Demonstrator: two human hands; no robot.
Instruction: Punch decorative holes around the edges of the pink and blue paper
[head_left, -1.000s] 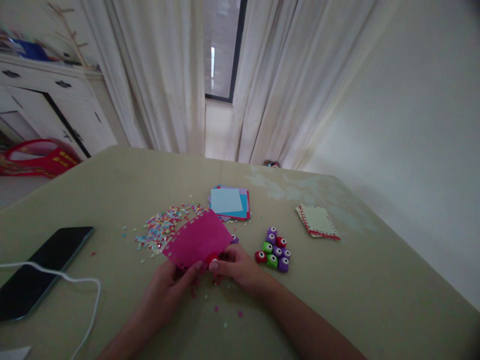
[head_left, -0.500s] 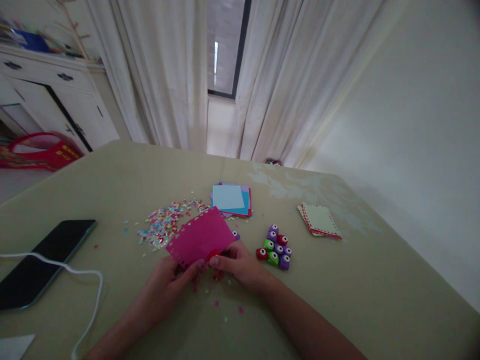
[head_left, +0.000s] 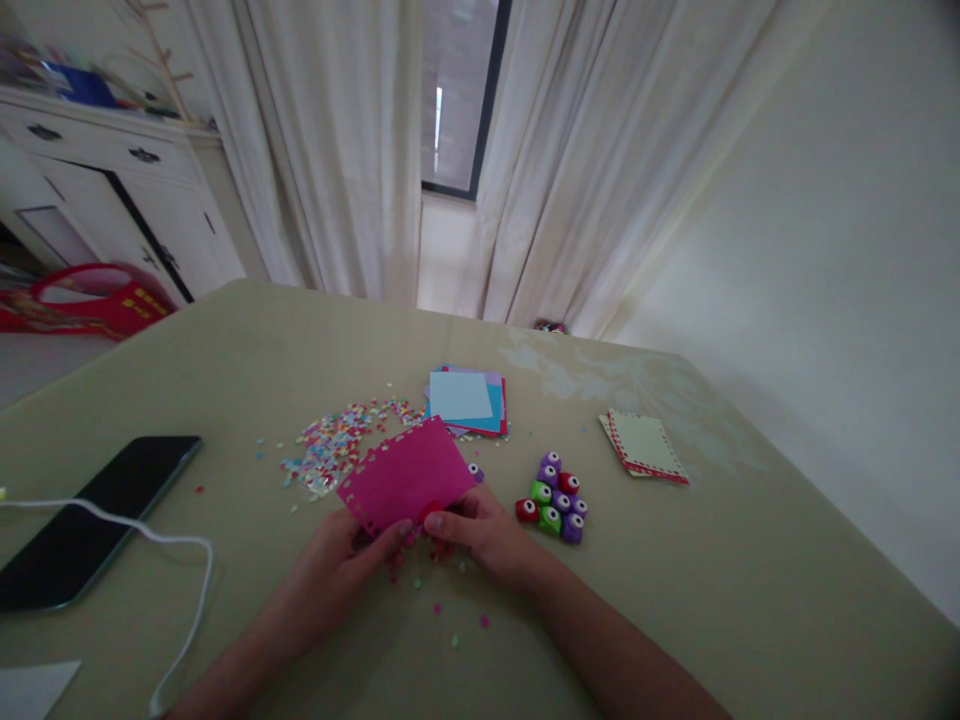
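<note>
A magenta paper sheet [head_left: 405, 480] with punched holes along its edges is held just above the table. My left hand [head_left: 341, 555] pinches its near edge from below. My right hand [head_left: 480, 530] is closed on a small red paper punch [head_left: 428, 513] that sits on the sheet's near edge. A heap of coloured paper bits [head_left: 337, 445] lies behind the sheet, and a few bits lie under my hands. A cluster of several small punches [head_left: 553, 497], purple, green and red, stands just right of my right hand.
A stack of coloured paper squares [head_left: 466, 400] lies beyond the sheet. Punched cream and red sheets [head_left: 645, 445] lie at the right. A black phone [head_left: 90, 520] with a white cable [head_left: 180, 600] rests at the left. Curtains, a cabinet and a red bag stand behind the table.
Both hands and the magenta sheet stay in nearly the same place; the view has shifted slightly. More paper bits lie below the sheet.
</note>
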